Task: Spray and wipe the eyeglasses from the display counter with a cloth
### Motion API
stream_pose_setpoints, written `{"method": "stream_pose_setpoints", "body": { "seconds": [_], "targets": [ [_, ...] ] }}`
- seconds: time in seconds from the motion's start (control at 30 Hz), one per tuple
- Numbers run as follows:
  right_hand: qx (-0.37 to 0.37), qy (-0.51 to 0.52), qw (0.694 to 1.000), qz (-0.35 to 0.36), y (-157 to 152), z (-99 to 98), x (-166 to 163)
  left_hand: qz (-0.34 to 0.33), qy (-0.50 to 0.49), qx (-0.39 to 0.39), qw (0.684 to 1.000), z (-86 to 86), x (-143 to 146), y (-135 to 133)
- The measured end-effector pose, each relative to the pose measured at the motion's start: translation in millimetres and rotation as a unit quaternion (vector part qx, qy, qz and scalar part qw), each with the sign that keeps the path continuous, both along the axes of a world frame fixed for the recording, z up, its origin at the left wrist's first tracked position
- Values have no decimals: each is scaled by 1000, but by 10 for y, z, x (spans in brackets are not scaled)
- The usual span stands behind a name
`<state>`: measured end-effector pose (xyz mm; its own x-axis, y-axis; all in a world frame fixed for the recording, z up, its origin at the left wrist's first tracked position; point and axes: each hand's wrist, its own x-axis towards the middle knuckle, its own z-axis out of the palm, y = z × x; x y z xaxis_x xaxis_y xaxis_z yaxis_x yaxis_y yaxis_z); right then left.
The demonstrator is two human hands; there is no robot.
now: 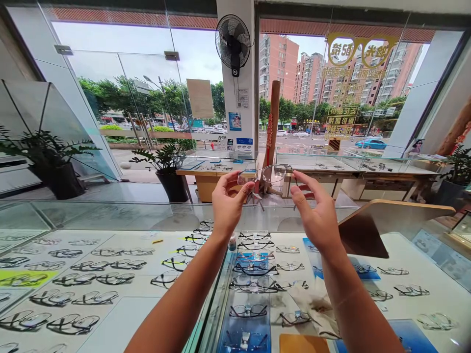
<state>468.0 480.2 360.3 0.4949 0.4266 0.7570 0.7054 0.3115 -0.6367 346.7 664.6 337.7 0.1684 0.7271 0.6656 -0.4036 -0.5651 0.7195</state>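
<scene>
A pair of thin-framed eyeglasses point(276, 174) is held up in front of me above the display counter, its clear lenses facing the window. My left hand point(231, 198) pinches it at the left lens rim between thumb and fingers. At the other end, my right hand point(315, 203) has its fingers closed near the right hinge and temple arm. The temple arms hang partly below the frame, and some of their length is hidden by my fingers. Beneath my forearms lie rows of glasses point(253, 283) in the glass counter.
More spectacles point(73, 323) fill the left side of the counter. A brown board point(362, 233) leans at the right. Beyond stand a potted plant point(172, 181), a wooden post point(271, 122), further display cases point(382, 171) and a wall fan point(232, 41) between large windows.
</scene>
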Motion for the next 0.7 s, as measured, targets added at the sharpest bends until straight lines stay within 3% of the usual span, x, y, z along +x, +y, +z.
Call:
{"method": "stream_pose_setpoints", "body": {
  "seconds": [0.17, 0.33, 0.7],
  "targets": [
    [-25, 50, 998, 24, 95, -31, 40, 137, 18, 65, 988, 56, -66, -161],
    [-33, 102, 990, 90, 206, -88, 129, 227, 13, 147, 963, 102, -119, -294],
    [-52, 145, 982, 109, 277, -136, 184, 288, 1, 248, 925, 137, -157, -399]
  ]
}}
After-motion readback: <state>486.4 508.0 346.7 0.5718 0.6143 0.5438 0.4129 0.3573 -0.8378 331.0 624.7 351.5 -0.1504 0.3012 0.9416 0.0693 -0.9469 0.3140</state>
